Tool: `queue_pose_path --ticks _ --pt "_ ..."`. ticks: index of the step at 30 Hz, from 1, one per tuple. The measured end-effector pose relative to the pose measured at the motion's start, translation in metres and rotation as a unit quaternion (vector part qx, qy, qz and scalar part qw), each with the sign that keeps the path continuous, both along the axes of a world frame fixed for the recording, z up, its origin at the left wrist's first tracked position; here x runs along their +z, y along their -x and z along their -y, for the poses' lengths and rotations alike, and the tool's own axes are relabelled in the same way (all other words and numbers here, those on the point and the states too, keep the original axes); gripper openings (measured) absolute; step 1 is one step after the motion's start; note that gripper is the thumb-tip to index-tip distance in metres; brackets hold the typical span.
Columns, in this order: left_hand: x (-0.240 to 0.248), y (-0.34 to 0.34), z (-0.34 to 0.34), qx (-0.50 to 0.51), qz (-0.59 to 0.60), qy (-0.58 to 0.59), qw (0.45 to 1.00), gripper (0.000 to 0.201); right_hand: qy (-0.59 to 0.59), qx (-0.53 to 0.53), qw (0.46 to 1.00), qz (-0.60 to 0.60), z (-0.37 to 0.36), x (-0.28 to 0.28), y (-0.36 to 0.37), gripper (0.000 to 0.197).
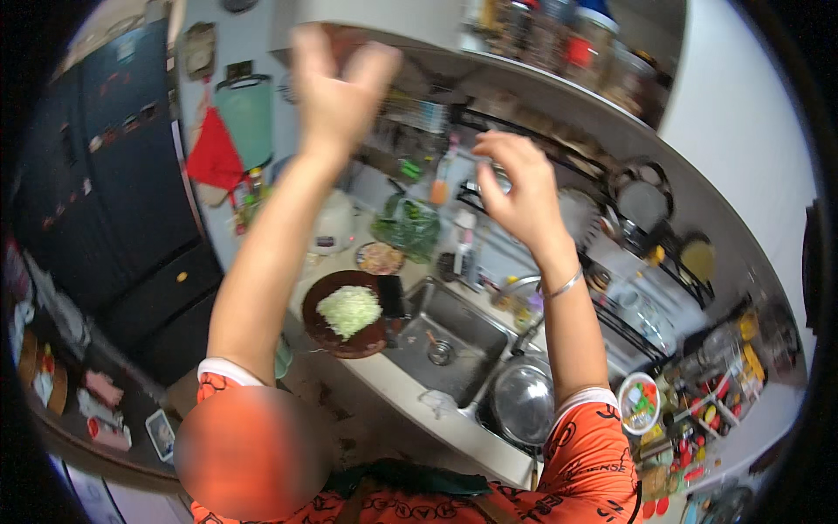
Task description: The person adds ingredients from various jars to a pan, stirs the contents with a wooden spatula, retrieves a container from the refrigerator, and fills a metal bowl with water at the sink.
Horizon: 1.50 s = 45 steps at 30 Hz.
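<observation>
Both my arms reach up over the counter. My left hand (345, 96) is raised high by the upper cabinet (384, 17), its thumb and fingers apart; motion blurs it, and a reddish-brown shape shows behind it. My right hand (524, 192) is up in front of the wall rack, fingers curved and thumb apart. Something shiny and silvery shows between them, seemingly behind the hand. Below, a round brown chopping board (360, 344) carries a heap of finely chopped pale green vegetable (349, 311). A dark-bladed cleaver (392, 299) lies at its right edge.
A steel sink (419, 327) sits right of the board, with a lidded pan (524, 402) beside it. A plate of food (380, 258), a bag of greens (408, 227) and a white cooker (333, 225) stand behind. Jars (589, 48) fill the open cabinet. Pans (642, 203) hang on the right.
</observation>
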<state>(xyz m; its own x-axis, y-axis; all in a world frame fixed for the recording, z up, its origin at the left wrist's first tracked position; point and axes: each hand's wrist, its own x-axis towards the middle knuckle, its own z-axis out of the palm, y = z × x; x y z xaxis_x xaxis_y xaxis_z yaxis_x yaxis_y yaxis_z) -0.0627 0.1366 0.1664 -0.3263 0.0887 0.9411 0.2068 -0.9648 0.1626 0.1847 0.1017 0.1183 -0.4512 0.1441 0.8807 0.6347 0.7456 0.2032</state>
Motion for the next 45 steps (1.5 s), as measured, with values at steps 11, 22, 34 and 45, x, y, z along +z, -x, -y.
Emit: queue_pose_path --ticks 11,22,34,45 --pt "-0.231 0.243 0.118 0.069 -0.376 0.209 0.900 0.044 0.359 0.331 0.858 0.156 -0.047 -0.151 0.359 0.021" --pt "-0.365 0.506 0.177 0.218 -0.073 0.528 0.818 0.035 0.694 0.414 0.503 0.306 -0.139 -0.338 0.717 0.026" --pt "-0.369 0.732 0.122 0.334 0.149 0.551 0.750 0.038 0.920 0.212 0.121 -0.306 -0.331 -0.521 1.070 0.018" --pt "-0.360 0.861 0.067 0.303 0.138 0.589 0.736 0.036 0.875 0.186 0.069 -0.441 -0.361 -0.551 1.152 0.029"
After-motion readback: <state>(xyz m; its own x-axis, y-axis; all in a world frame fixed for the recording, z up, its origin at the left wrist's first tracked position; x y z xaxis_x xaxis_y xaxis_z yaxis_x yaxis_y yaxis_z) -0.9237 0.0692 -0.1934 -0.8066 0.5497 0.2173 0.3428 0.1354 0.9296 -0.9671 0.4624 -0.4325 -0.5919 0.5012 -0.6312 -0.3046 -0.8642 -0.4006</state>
